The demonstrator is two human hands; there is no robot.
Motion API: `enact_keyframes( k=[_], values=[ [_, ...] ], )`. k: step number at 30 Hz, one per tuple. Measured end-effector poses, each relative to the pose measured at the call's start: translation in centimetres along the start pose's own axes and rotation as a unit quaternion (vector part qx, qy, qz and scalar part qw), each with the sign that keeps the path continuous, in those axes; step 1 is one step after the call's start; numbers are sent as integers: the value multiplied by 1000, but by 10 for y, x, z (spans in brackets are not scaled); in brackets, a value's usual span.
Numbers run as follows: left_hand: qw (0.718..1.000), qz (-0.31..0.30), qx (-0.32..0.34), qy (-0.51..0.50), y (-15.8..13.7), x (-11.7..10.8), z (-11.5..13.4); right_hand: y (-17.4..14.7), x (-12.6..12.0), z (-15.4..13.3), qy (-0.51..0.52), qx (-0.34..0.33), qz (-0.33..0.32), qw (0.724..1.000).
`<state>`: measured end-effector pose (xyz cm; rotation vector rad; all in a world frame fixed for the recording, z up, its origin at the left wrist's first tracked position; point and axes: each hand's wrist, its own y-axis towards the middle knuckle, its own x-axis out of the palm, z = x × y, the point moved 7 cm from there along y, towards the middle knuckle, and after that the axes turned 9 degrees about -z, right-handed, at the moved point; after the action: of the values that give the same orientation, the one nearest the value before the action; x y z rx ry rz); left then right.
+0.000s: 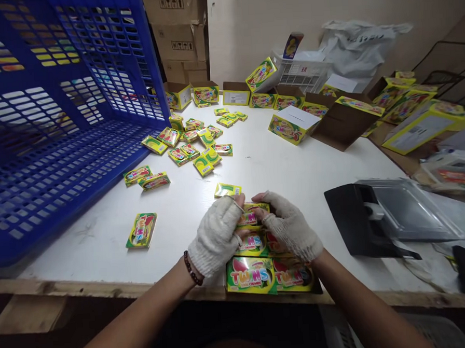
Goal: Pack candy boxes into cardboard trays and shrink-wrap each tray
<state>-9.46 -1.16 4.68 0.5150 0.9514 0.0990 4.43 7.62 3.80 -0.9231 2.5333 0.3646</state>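
Note:
Both my hands wear whitish knit gloves with bare fingertips. My left hand [217,236] is closed at the left edge of a small yellow-green TWINS candy box [249,215]. From the right, my right hand [293,227] has its fingers curled against the same box. Nearer to me, in the same block, lie more TWINS boxes, label up, with a left front box [250,275] and a right front box [293,274] side by side. My right hand partly covers the right-hand column. A dark edge shows beside the block, its holder mostly hidden. One loose box [227,190] lies just beyond my left hand.
A blue plastic crate [137,142] lies tipped at the left. Several loose candy boxes [206,162] are scattered beside it, one [142,230] nearer me. Open display cartons [206,94] line the back. A black tape dispenser [355,219] and clear plastic tray [413,206] are at right.

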Motion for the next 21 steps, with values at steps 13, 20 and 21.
enact_keyframes(
  k=[13, 20, 21],
  values=[
    [885, 6, -296, -361, -35, 61, -40, 4, 47, 10, -240, -108, -6, 965],
    [947, 52, -287, -133, -56, -1, -70, -15, 57, 9, -285, -136, -123, 941],
    [951, 64, -302, -34, -67, -23, -80, -17, 56, 10, -268, -143, -108, 947]
  ],
)
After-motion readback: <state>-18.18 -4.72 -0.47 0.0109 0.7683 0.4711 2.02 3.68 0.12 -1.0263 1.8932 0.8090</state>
